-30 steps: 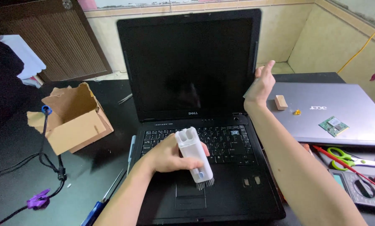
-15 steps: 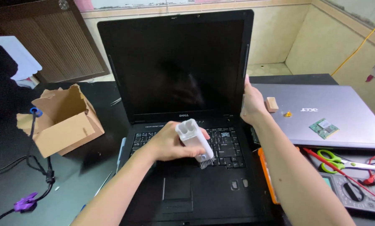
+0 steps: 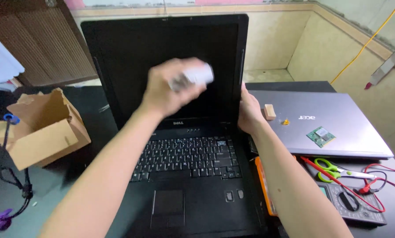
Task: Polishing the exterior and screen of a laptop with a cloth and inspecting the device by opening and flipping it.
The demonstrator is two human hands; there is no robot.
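At a cluttered black workbench, a person's left hand (image 3: 173, 90) grips a small white brush (image 3: 196, 76) raised before the dark screen of an open black laptop (image 3: 184, 167), while the right hand (image 3: 249, 112) clasps the screen's right edge, cleaning seemingly just begun.

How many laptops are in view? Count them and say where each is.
2. The open black laptop sits in the middle, with the left hand before its screen and the right hand at its edge. The closed silver laptop lies to its right.
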